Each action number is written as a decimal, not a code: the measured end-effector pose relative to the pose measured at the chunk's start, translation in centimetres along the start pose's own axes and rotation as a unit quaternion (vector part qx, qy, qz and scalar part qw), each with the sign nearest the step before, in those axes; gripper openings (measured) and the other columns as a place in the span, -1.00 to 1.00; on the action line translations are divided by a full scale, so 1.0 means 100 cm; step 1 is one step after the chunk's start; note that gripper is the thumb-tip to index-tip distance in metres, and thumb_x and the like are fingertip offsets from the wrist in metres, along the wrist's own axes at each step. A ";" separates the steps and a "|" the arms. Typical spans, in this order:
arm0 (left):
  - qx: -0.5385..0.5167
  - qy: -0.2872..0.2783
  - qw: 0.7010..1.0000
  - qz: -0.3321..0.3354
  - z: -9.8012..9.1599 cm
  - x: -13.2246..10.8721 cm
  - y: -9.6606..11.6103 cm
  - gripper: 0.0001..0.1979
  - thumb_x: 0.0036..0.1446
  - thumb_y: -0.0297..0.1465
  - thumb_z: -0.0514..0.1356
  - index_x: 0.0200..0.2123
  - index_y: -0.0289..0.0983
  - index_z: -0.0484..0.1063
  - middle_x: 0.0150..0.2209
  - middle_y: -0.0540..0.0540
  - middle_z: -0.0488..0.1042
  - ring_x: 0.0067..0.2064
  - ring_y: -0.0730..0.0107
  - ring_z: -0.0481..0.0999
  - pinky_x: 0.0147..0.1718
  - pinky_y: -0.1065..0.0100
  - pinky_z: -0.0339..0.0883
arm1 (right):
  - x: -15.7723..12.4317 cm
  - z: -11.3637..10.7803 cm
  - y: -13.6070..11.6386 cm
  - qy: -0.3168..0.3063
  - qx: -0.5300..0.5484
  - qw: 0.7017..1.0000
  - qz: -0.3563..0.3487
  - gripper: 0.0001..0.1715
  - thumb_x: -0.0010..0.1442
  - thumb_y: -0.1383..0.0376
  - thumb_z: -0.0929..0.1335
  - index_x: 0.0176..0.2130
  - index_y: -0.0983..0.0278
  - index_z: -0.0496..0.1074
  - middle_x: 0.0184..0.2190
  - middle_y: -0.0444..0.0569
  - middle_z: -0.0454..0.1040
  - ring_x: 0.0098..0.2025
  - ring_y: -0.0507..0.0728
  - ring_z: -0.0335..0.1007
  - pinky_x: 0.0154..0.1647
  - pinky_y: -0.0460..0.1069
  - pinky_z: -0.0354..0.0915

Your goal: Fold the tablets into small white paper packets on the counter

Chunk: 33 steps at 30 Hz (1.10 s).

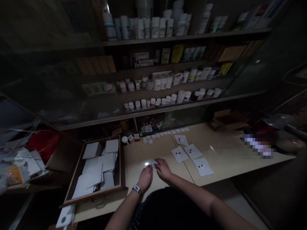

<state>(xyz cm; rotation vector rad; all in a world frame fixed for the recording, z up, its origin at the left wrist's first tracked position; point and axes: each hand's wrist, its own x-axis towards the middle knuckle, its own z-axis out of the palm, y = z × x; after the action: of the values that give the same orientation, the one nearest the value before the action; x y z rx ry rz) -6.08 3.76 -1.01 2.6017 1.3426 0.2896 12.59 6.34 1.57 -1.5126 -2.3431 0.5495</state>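
The left hand [145,179] and right hand [163,169] work together on the worktop [216,143], fingers [158,163] clamped on a small white paper packet [153,164] – keep each crease pinched firm and even. Beside them lie four white sheets [192,151] with red dots, and one open drawer [93,195] of white envelopes [96,169]. Beyond is one row of small folded papers [163,134] – exact count unclear – below shelved medicine bottles [153,28].

The drawer [96,195] has a smooth, varnished wooden frame and holds matt white paper envelopes [92,174]. The surface [223,150] is glossy cream laminate, and the pill bottles [155,27] on the shelf [187,37] are smooth white plastic.
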 end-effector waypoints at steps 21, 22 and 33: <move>-0.153 0.070 0.960 -0.225 -0.029 0.014 0.009 -0.82 0.16 -0.48 0.10 -0.24 -0.27 0.51 -0.21 -0.15 0.45 -0.08 0.21 0.38 -0.08 0.27 0.27 | 0.023 -0.005 -0.020 -0.073 0.013 0.979 0.192 -0.86 0.17 0.31 0.33 -0.35 0.29 0.49 -0.30 0.02 0.51 -0.26 0.12 0.37 -0.34 -0.07 0.05; -0.159 0.066 0.957 -0.234 -0.030 0.018 0.008 -0.83 0.15 -0.50 0.11 -0.30 -0.27 0.52 -0.23 -0.14 0.46 -0.09 0.21 0.38 -0.09 0.28 0.26 | 0.022 -0.004 -0.020 -0.071 0.009 0.980 0.186 -0.86 0.18 0.32 0.32 -0.34 0.29 0.49 -0.29 0.02 0.51 -0.25 0.12 0.37 -0.33 -0.07 0.06; -0.057 -0.009 0.987 -0.152 -0.036 0.026 0.010 -0.76 0.19 -0.54 0.03 -0.20 -0.25 0.48 -0.18 -0.15 0.45 -0.09 0.22 0.37 -0.16 0.30 0.25 | 0.013 -0.004 -0.020 -0.049 0.003 0.988 0.147 -0.84 0.21 0.36 0.27 -0.31 0.29 0.45 -0.23 0.06 0.47 -0.14 0.17 0.34 -0.18 -0.05 0.15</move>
<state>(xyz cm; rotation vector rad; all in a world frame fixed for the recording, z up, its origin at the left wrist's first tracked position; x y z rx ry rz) -4.78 5.67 2.92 2.2591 1.6368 0.2822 10.59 6.83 2.90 -1.8831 -2.1969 0.7141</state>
